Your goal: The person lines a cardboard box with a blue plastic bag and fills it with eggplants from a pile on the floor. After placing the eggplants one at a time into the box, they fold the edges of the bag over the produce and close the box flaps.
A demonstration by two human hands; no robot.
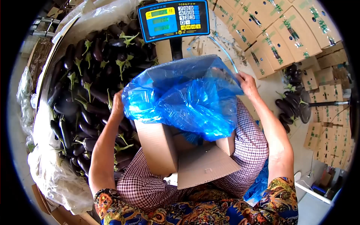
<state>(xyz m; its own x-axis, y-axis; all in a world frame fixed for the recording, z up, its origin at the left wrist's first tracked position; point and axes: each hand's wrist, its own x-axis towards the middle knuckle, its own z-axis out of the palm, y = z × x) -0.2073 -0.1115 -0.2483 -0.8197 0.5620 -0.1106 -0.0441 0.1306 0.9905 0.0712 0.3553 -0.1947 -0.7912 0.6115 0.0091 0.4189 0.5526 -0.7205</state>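
Note:
A cardboard box [155,148] with its flaps up stands between my knees. A blue plastic bag [191,103] is spread over its far part and hangs into the opening. My right hand [247,84] pinches the bag's edge at the far right corner. At the left side, my left hand [117,103] is against the bag's edge, its fingers mostly hidden behind the plastic. The near flap [206,165] folds outward toward my lap, uncovered by the bag. Directly behind the box rises the scale's display [173,20] on a dark post.
A large heap of eggplants [90,86] fills a plastic-lined bin on my left. Stacked, taped cartons [288,33] line the far right. More eggplants [288,105] lie on the floor at right. Crumpled clear plastic [56,172] drapes the bin's near left edge.

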